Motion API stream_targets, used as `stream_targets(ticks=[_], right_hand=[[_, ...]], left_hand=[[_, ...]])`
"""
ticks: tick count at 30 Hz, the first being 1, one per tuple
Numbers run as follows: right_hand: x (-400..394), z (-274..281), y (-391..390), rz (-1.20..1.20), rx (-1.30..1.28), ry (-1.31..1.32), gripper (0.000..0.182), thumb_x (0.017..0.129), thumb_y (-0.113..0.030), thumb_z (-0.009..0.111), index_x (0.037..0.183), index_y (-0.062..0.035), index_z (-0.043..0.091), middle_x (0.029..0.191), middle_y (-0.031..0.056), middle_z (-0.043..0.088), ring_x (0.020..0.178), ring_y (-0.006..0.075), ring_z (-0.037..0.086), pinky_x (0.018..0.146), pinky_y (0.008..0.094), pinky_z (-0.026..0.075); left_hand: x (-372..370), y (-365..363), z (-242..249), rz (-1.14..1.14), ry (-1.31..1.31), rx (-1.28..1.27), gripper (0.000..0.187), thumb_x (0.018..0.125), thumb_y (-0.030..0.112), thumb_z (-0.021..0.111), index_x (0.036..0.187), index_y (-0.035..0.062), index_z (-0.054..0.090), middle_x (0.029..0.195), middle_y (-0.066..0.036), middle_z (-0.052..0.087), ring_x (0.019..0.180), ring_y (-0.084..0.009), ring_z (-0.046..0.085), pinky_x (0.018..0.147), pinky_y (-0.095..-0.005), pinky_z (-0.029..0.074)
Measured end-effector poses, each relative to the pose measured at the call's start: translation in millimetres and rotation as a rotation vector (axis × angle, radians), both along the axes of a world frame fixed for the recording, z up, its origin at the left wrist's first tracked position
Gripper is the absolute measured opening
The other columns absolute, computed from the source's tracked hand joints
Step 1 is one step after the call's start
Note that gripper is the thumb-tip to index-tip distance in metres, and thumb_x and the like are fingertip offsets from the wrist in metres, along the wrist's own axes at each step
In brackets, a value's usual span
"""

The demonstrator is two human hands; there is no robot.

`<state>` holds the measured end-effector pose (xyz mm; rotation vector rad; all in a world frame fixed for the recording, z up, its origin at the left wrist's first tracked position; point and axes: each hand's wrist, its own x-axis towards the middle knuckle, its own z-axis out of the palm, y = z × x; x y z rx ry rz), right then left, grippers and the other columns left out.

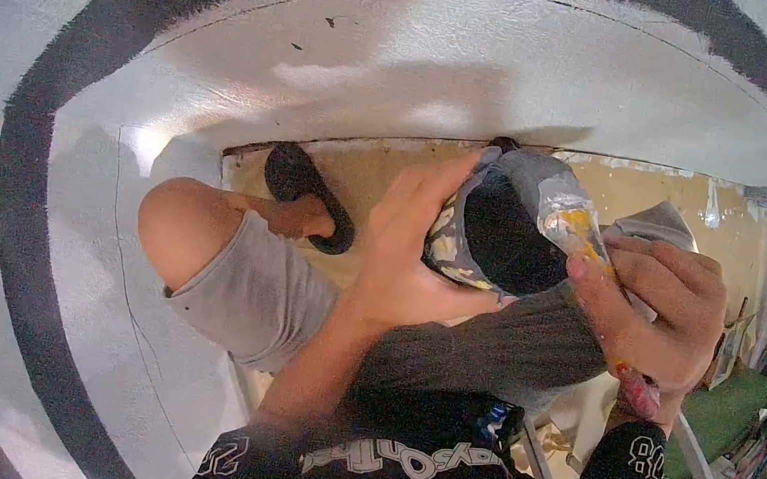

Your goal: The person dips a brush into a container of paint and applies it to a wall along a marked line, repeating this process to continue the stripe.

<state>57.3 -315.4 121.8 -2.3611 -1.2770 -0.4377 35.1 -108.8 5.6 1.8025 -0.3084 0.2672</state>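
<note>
My left hand (pixel 407 249) is wrapped around the side of a paint-splattered pot (pixel 446 248), thumb and fingers spread along its wall. Dark paint shows inside the pot, and dried yellow and grey smears mark its outside. In my right hand (pixel 659 301) is a paintbrush (pixel 577 221), its body stained grey and yellow and its reddish handle end poking out below the palm. The brush lies against the pot's right rim. Its bristle tip is hard to make out there.
A white wall (pixel 407 36) ahead carries a wide dark painted band (pixel 106 21) and a thin drawn line. Below are my bent knee (pixel 188 227) and a black shoe (pixel 297 179) on a tan floor. A white metal frame (pixel 704 476), green carpet (pixel 729 419) and cluttered items stand right.
</note>
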Motion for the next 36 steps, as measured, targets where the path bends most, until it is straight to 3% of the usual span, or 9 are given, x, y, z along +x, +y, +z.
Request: stream_targets(ticks=[3,7,9,10,12,15,26,35,36], right_hand=[[0.8,7.4,-4.4,-0.055,0.133,0.240,0.022,0.065,-0.010,0.073,0.086,-0.0049,0.069,0.073,0.0083,0.064,0.056,0.0199,0.060,0.045,0.0263,0.046],[-7.6,-16.9,-31.3,-0.168,0.299,0.224,0.016,0.072,-0.015,0.073,0.082,-0.0031,0.069,0.078,0.0110,0.067,0.056,0.0190,0.059,0.047,0.0264,0.046],[-13.9,-35.9,-30.6,-0.401,0.846,0.459,0.020,0.075,-0.017,0.069,0.081,0.0008,0.066,0.078,0.0133,0.067,0.058,0.0183,0.060,0.053,0.0270,0.049],[-14.8,-36.8,-31.1,-0.399,0.846,0.461,0.020,0.075,-0.017,0.069,0.081,0.0008,0.066,0.078,0.0133,0.067,0.058,0.0183,0.060,0.053,0.0270,0.049],[-12.7,-31.0,-19.3,-0.398,1.211,0.896,0.019,0.080,-0.014,0.064,0.086,0.0036,0.062,0.079,0.0160,0.066,0.059,0.0192,0.061,0.054,0.0284,0.051],[-7.9,-37.9,-17.5,-0.431,1.007,0.862,0.019,0.083,-0.011,0.059,0.091,0.0059,0.059,0.079,0.0186,0.063,0.054,0.0212,0.061,0.046,0.0313,0.052],[9.3,-69.4,-11.3,-0.090,1.414,1.480,0.022,0.087,-0.019,0.051,0.089,0.0031,0.050,0.084,0.0194,0.063,0.040,0.0218,0.058,0.033,0.0345,0.050],[5.0,-54.5,-14.1,-0.280,1.407,1.377,0.020,0.086,-0.018,0.053,0.088,0.0020,0.053,0.076,0.0184,0.063,0.039,0.0231,0.055,0.034,0.0361,0.049],[7.7,-57.9,-25.7,-0.146,1.375,1.364,0.019,0.087,-0.019,0.052,0.090,0.0002,0.052,0.070,0.0173,0.062,0.038,0.0234,0.053,0.035,0.0361,0.048]], left_hand=[[3.6,4.0,-2.0,0.016,-0.026,0.029,0.093,0.046,0.033,0.086,0.126,0.0044,0.051,0.115,-0.017,0.059,0.104,-0.0347,0.057,0.090,-0.0414,0.043],[9.0,3.4,-3.7,0.121,-0.076,0.016,0.093,0.043,0.029,0.087,0.126,0.0045,0.052,0.114,-0.016,0.060,0.103,-0.0353,0.057,0.089,-0.0412,0.043],[12.1,8.1,-2.8,0.137,-0.105,0.090,0.094,0.044,0.029,0.089,0.125,0.0014,0.051,0.114,-0.017,0.061,0.103,-0.0301,0.059,0.091,-0.0383,0.044],[12.4,9.8,-2.6,0.152,-0.126,0.164,0.094,0.046,0.029,0.092,0.124,-0.0016,0.050,0.114,-0.017,0.061,0.104,-0.0249,0.060,0.092,-0.0354,0.046],[13.7,7.3,-3.3,0.157,-0.184,0.152,0.092,0.044,0.028,0.089,0.124,0.0004,0.051,0.114,-0.016,0.060,0.103,-0.0298,0.059,0.090,-0.0389,0.044],[15.1,5.0,-0.4,0.149,-0.275,0.192,0.089,0.044,0.027,0.085,0.123,0.0019,0.053,0.115,-0.016,0.059,0.101,-0.0342,0.057,0.087,-0.0428,0.042],[13.7,-8.2,-6.7,0.041,-0.278,0.188,0.089,0.046,0.030,0.082,0.126,0.0005,0.053,0.112,-0.016,0.060,0.098,-0.0337,0.058,0.086,-0.0451,0.042],[13.7,-7.0,-13.4,0.006,-0.249,0.203,0.096,0.045,0.030,0.086,0.128,-0.0015,0.049,0.112,-0.019,0.059,0.098,-0.0361,0.058,0.088,-0.0435,0.043],[12.6,-9.1,-15.1,0.035,-0.140,0.122,0.097,0.044,0.030,0.087,0.128,-0.0014,0.049,0.112,-0.020,0.059,0.098,-0.0359,0.059,0.088,-0.0428,0.044]])
